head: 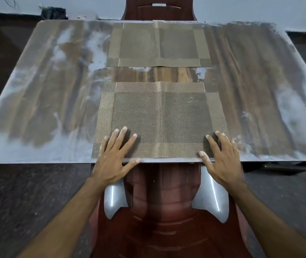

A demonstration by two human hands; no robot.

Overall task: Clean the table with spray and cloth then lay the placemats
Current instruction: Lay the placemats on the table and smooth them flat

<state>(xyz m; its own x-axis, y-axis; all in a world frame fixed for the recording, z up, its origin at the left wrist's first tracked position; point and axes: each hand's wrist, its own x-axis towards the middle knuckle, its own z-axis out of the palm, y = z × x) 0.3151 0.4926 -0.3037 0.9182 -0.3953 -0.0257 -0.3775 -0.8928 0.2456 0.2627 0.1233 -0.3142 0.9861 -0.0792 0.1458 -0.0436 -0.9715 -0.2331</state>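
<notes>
Two woven brown placemats lie on the wooden table (51,90). The near placemat (161,116) sits flush with the table's front edge, with a crease down its middle. My left hand (115,157) rests flat on its front left corner, fingers spread and straight. My right hand (221,157) lies on its front right corner, fingers straight, thumb at the table's edge. The far placemat (158,44) lies at the table's back edge, apart from the near one by a strip of bare wood. No spray bottle or cloth is in view.
The tabletop shows pale streaks on its left and right sides. A red-brown chair (167,211) stands right below me at the front edge. Another chair (159,10) stands behind the far edge. A dark tangle (54,11) lies beyond the back left corner.
</notes>
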